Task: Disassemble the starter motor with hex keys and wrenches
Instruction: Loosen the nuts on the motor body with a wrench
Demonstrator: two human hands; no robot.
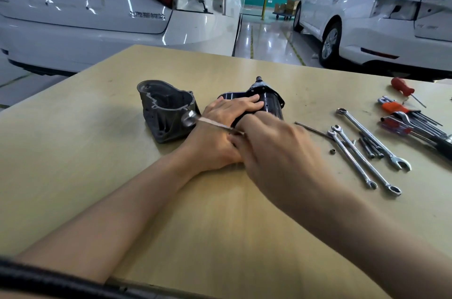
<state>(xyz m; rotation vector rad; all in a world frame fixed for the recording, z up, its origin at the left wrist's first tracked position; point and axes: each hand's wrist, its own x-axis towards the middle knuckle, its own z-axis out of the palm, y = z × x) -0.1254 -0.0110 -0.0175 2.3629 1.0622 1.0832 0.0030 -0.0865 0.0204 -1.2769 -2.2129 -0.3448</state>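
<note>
Starter motor body [266, 103] — mid-table, pinned under flat left hand [234, 109] | right hand [274, 149] grips blurred wrench [210, 123] | detached housing [167, 109] beside | risk — wrench slipping, knuckles striking housing.

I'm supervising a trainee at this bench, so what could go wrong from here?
The right hand swings a wrench across the left hand, which steadies the black motor body; a slip could strike the knuckles. The wrench head passes close to the grey housing and might knock it. The small nut lies loose and could roll away.
</note>
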